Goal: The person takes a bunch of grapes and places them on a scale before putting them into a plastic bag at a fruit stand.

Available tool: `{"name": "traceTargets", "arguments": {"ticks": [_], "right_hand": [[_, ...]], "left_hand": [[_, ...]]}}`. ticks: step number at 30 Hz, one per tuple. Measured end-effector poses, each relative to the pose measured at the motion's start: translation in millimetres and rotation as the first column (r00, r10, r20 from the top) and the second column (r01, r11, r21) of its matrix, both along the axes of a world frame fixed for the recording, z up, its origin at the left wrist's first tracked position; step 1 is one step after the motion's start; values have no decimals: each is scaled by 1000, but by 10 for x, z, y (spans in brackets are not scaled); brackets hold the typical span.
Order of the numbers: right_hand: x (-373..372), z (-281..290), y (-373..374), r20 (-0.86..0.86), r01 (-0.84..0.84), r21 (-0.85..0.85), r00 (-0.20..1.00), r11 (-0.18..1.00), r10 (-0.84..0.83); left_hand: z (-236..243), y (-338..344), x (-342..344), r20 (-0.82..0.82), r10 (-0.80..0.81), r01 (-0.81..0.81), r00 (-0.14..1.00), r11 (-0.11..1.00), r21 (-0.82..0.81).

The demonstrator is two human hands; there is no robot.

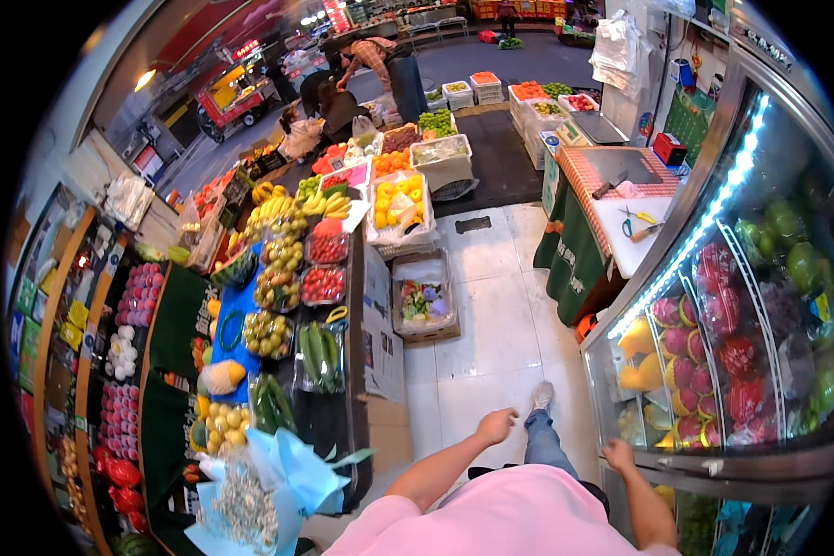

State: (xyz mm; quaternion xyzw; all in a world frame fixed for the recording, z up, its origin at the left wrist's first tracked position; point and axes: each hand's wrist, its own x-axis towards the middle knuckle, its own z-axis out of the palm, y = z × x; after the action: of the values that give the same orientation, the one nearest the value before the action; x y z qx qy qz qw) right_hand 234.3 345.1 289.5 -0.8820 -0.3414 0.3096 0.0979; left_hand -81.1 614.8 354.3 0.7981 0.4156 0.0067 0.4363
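Observation:
My left hand (497, 426) hangs in the air over the white tiled floor, fingers loosely curled, holding nothing. My right hand (619, 455) rests against the lower frame of a glass-fronted refrigerated case (713, 463) on my right, fingers spread on the rim. Behind the glass lie cut dragon fruit (690, 347), yellow fruit pieces (638, 341) and green fruit (802, 264). My leg and grey shoe (542, 396) step forward between the hands.
A fruit stall (287, 306) with bagged fruit and cucumbers fills the left. A cardboard box (423, 306) stands on the floor ahead. A counter (621, 222) with scissors is at right. People bend over crates at the back. A blue-wrapped bouquet (269, 491) sits lower left.

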Motion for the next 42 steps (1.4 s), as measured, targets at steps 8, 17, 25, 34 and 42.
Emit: {"name": "traceTargets", "arguments": {"ticks": [8, 17, 25, 34, 42], "right_hand": [[906, -126, 2976, -180, -68, 232, 977, 970, 112], [1581, 965, 5796, -146, -199, 389, 951, 900, 274], [2832, 1308, 7405, 72, 64, 617, 988, 784, -137], [4284, 1365, 7911, 208, 531, 368, 753, 763, -625], [4307, 1285, 8200, 238, 705, 149, 655, 693, -718]], "left_hand": [[-344, 1213, -1225, -663, 222, -355, 715, 932, -71], [-215, 1746, -531, -483, 465, -606, 742, 774, -185], [-742, 3912, 223, -440, 161, -287, 883, 929, -235], [-731, 8364, 1238, -126, 277, -294, 953, 943, -154], [190, 9381, 3180, 110, 386, -327, 916, 877, -352]]}}
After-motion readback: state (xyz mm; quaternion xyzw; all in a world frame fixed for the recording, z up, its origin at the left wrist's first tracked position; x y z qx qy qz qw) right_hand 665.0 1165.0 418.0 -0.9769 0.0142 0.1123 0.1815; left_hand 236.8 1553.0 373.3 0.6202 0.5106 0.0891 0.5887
